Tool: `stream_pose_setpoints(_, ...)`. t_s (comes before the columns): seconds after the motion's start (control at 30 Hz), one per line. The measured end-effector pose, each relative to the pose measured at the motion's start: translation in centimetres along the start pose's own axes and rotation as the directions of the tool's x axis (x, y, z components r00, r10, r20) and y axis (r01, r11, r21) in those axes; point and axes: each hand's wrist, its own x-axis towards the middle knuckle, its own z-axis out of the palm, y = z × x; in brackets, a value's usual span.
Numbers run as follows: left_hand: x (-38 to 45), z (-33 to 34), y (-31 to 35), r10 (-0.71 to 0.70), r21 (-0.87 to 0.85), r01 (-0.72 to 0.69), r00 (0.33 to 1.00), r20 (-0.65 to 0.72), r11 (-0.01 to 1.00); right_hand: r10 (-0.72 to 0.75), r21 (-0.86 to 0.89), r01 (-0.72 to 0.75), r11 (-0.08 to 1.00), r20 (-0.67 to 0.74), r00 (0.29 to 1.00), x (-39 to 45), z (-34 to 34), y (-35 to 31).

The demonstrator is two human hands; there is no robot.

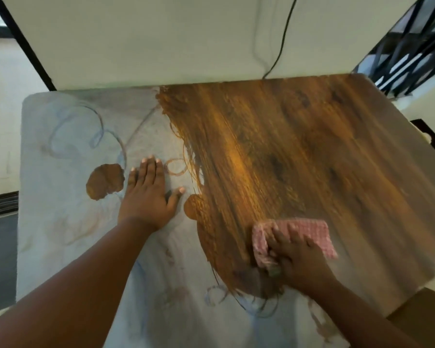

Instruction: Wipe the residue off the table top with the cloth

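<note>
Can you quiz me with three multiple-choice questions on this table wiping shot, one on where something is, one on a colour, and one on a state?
1. Where does the left hand rest?
A. on the pale residue
B. on the cloth
C. off the table

2. What colour is the cloth?
A. plain blue
B. pink and white check
C. solid green

3. How far along is the table top?
A. fully wiped
B. untouched
C. right part wiped to bare wood, left part coated

Answers: 1 A, the flat palm lies on the grey film. 2 B, the check pattern shows beside the right hand. 3 C, wood grain shows on the right only.
</note>
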Motion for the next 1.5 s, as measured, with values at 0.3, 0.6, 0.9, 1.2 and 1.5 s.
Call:
stream_pose_setpoints(0.3, -0.3, -0.1, 0.1, 0.007, 0.009, -0.007, 1.000, -0.001, 1.000, -0.325, -0.124, 0.338, 0.933, 0.113, 0.939, -10.8, 4.2, -3.6)
stream_pose_setpoints(0.6, -0.9, -0.9, 0.9, 0.013, 0.103, -0.007, 0.998, -0.055, 0.995, -0.039, 0.030, 0.037, 0.999, 0.093, 0.995, -7.4, 2.1, -0.1)
stream_pose_setpoints(0.9, -11.6, -0.6, 4.1, 0.030, 0.088, -0.026, 0.999, -0.043, 0.996, -0.355, 0.149, 0.341, 0.928, 0.082, 0.931, -15.7, 2.4, 0.6)
stream_pose_setpoints(1.2, -16.8, 1.2, 5.2, -0.048, 0.024, 0.050, 0.997, -0.061, 0.998, -0.261, 0.055, 0.259, 0.964, 0.018, 0.965, -15.0, 3.1, -0.5)
stream_pose_setpoints(1.5, -16.4, 1.6, 5.0, -0.099, 0.017, 0.100, 0.994, -0.037, 0.995, -0.028, -0.030, 0.028, 0.999, -0.008, 1.000, -14.8, 1.6, 4.6)
